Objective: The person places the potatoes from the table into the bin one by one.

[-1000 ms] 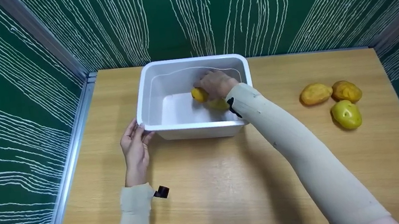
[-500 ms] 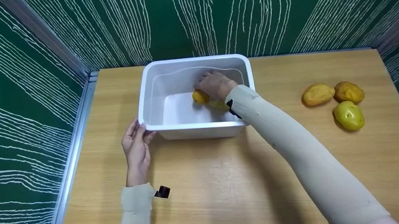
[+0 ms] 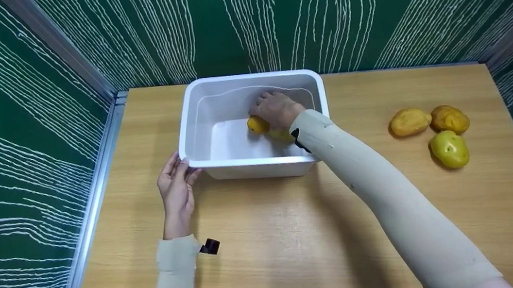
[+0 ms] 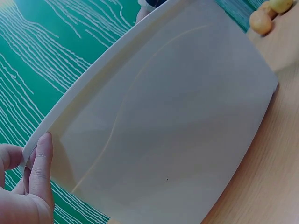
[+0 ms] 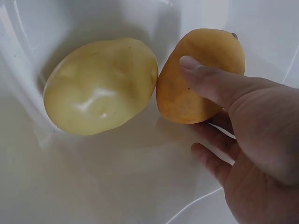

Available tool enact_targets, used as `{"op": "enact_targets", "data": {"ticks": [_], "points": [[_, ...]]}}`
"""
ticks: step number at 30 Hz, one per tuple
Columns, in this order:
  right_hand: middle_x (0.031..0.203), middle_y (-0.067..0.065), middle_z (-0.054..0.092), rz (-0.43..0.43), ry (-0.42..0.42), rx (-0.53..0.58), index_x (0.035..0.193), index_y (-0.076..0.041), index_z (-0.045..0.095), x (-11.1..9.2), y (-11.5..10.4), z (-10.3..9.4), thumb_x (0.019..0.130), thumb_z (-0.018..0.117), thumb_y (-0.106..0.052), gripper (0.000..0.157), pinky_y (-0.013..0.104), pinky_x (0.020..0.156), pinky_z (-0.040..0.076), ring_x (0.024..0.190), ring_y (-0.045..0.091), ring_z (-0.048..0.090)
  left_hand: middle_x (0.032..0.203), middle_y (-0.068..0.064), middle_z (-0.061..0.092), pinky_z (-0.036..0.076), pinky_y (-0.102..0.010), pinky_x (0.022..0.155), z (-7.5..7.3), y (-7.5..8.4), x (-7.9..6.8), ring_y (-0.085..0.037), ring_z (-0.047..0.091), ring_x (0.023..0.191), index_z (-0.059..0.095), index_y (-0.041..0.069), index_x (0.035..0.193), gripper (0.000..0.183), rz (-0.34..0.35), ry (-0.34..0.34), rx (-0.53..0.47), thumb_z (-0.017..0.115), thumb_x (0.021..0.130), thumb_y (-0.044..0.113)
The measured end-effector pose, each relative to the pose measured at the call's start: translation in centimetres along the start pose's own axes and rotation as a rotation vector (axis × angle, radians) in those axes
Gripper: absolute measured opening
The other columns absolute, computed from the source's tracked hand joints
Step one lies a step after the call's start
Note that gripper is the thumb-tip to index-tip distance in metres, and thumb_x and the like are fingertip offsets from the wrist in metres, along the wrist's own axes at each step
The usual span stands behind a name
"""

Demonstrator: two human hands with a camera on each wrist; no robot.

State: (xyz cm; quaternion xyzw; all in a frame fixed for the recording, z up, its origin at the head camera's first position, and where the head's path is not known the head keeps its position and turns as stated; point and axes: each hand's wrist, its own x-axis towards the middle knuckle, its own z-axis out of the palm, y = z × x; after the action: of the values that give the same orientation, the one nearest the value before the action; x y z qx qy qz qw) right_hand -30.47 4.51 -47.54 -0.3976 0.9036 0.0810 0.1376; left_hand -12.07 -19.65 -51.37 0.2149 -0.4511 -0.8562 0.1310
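Observation:
In the head view my right hand (image 3: 276, 108) reaches into a white plastic bin (image 3: 259, 162). It grips an orange-yellow mango (image 5: 205, 77), thumb across the upper side and fingers beneath, as the right wrist view shows. Right against the mango lies a pale yellow-green potato (image 5: 100, 86) on the bin's floor; in the head view the wrist and sleeve partly cover it. My left hand (image 3: 176, 188) pinches the bin's rim at the near left corner. From the left wrist, its thumb and fingers appear on either side of that rim (image 4: 70, 95).
On the wooden table (image 3: 268, 240), right of the bin, two yellow-brown mangoes (image 3: 410, 121) lie together with a green-yellow potato (image 3: 449, 149) just in front. Green walls with white streaks (image 3: 295, 17) stand behind and at both sides.
The view shifts very slightly. Both hands keep their places, the left at the rim and the right on the mango inside the bin.

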Motion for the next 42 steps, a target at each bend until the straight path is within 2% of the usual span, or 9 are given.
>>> {"op": "enact_targets", "data": {"ticks": [6, 11, 17, 22, 25, 29, 34, 38, 42], "points": [[0.136, 0.008, 0.064, 0.002, 0.044, 0.013, 0.139, -0.019, 0.063, -0.6, -0.3, -0.1, 0.086, 0.081, -0.006, 0.057, 0.05, 0.129, 0.042, 0.118, 0.03, 0.055, 0.13, -0.02, 0.057, 0.069, -0.02, 0.074, -0.1, 0.0, 0.0, -0.019, 0.072, 0.087, 0.044, -0.013, 0.15, 0.045, -0.003, -0.003, 0.002, 0.052, 0.106, -0.008], [0.136, 0.008, 0.064, -0.003, 0.045, -0.014, 0.14, -0.018, 0.062, -0.8, -0.4, -0.2, 0.089, 0.083, -0.012, 0.055, 0.049, 0.129, 0.042, 0.118, 0.03, 0.055, 0.132, -0.021, 0.057, 0.069, -0.02, 0.073, 0.1, 0.0, 0.0, -0.018, 0.071, 0.084, 0.045, -0.012, 0.15, 0.045, -0.004, 0.005, 0.005, 0.052, 0.106, -0.008], [0.135, 0.009, 0.063, -0.012, 0.044, -0.032, 0.142, -0.016, 0.061, -1.0, -0.5, -0.2, 0.09, 0.078, -0.005, 0.055, 0.047, 0.127, 0.045, 0.117, 0.03, 0.054, 0.135, -0.023, 0.056, 0.069, -0.021, 0.074, 0.1, 0.0, -0.1, -0.019, 0.072, 0.086, 0.044, -0.012, 0.15, 0.046, -0.004, 0.008, 0.013, 0.053, 0.106, -0.008], [0.135, 0.008, 0.063, -0.015, 0.057, -0.015, 0.142, -0.015, 0.062, -1.6, -0.5, -0.3, 0.093, 0.076, -0.006, 0.052, 0.048, 0.127, 0.045, 0.116, 0.029, 0.055, 0.133, -0.022, 0.056, 0.069, -0.021, 0.073, 0.1, -0.2, -0.1, -0.019, 0.072, 0.085, 0.045, -0.012, 0.15, 0.046, -0.005, 0.013, 0.005, 0.053, 0.105, -0.008], [0.136, 0.008, 0.064, 0.001, 0.036, -0.004, 0.141, -0.015, 0.062, -1.9, -0.4, -0.7, 0.089, 0.077, -0.003, 0.055, 0.048, 0.128, 0.044, 0.115, 0.029, 0.056, 0.133, -0.021, 0.056, 0.069, -0.021, 0.074, 0.1, -0.2, -0.1, -0.019, 0.072, 0.085, 0.045, -0.012, 0.15, 0.046, -0.006, 0.011, -0.001, 0.053, 0.105, -0.009], [0.134, 0.009, 0.062, 0.04, -0.038, 0.088, 0.144, -0.017, 0.061, -2.3, 0.0, -1.6, 0.086, 0.076, -0.001, 0.062, 0.047, 0.122, 0.049, 0.113, 0.03, 0.054, 0.132, -0.021, 0.057, 0.069, -0.021, 0.074, 0.1, -0.1, -0.1, -0.021, 0.072, 0.086, 0.044, -0.013, 0.15, 0.046, -0.004, 0.005, -0.012, 0.053, 0.105, -0.009], [0.141, 0.012, 0.058, 0.06, -0.121, 0.171, 0.153, -0.019, 0.054, -2.8, 0.6, -3.4, 0.095, 0.066, 0.003, 0.064, 0.054, 0.119, 0.051, 0.119, 0.033, 0.052, 0.13, -0.02, 0.058, 0.069, -0.022, 0.074, 0.0, -0.1, 0.0, -0.021, 0.073, 0.088, 0.045, -0.013, 0.149, 0.045, 0.0, -0.004, -0.005, 0.053, 0.105, -0.008], [0.145, 0.015, 0.057, 0.031, -0.13, 0.15, 0.153, -0.016, 0.053, -3.3, 1.0, -4.4, 0.099, 0.061, 0.002, 0.058, 0.056, 0.123, 0.048, 0.124, 0.034, 0.054, 0.134, -0.022, 0.058, 0.069, -0.022, 0.075, 0.1, 0.0, 0.0, -0.019, 0.074, 0.087, 0.045, -0.012, 0.149, 0.045, -0.002, -0.008, 0.008, 0.053, 0.106, -0.008], [0.141, 0.017, 0.059, 0.002, -0.092, 0.116, 0.151, -0.014, 0.055, -4.1, 1.0, -4.9, 0.101, 0.061, 0.001, 0.053, 0.053, 0.121, 0.05, 0.122, 0.034, 0.056, 0.139, -0.024, 0.055, 0.069, -0.021, 0.076, 0.1, 0.1, -0.1, -0.018, 0.073, 0.088, 0.044, -0.011, 0.151, 0.046, -0.01, 0.001, 0.019, 0.053, 0.106, -0.006]]}}
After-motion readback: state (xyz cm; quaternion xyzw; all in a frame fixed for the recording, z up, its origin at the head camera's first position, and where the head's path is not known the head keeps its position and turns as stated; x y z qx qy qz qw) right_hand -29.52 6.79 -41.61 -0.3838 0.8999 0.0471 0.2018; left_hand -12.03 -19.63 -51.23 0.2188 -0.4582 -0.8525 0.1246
